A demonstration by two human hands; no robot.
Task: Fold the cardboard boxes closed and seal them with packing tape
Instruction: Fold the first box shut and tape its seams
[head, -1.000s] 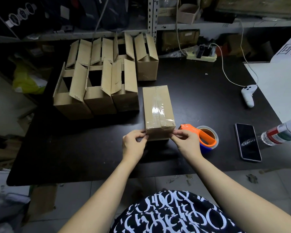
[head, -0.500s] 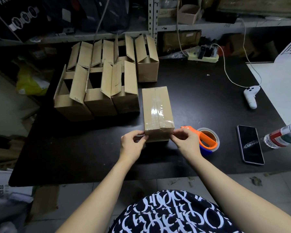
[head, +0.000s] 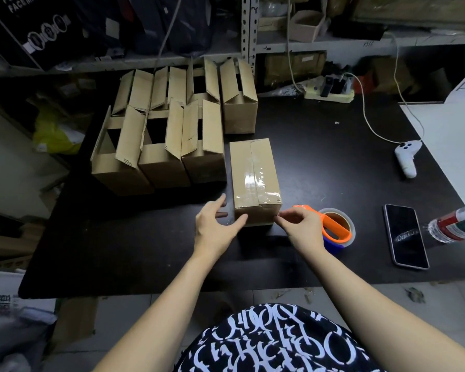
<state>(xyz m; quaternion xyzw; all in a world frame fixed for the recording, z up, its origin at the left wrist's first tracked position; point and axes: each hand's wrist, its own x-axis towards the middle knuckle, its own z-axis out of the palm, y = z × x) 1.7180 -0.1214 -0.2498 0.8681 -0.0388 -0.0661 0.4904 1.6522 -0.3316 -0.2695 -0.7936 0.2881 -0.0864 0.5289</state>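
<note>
A closed cardboard box [head: 254,178] with clear tape along its top seam lies on the black table [head: 118,251], just in front of me. My left hand [head: 215,226] is at its front left corner, fingers spread, and the thumb touches the front face. My right hand [head: 302,226] pinches at the front right corner with thumb and forefinger together. The orange tape dispenser [head: 336,228], with its roll, lies on the table right behind my right hand. Several cardboard boxes with their flaps up [head: 161,162] stand at the back left.
A phone [head: 404,236] and a lying bottle [head: 457,224] are on the table's right side. Farther back are a white controller [head: 407,157] on a cable and a power strip [head: 330,93]. Shelves run along the back.
My left hand has opened and drawn slightly left off the box's front left corner. My right hand stays pinched at the front right corner. The box has not moved.
</note>
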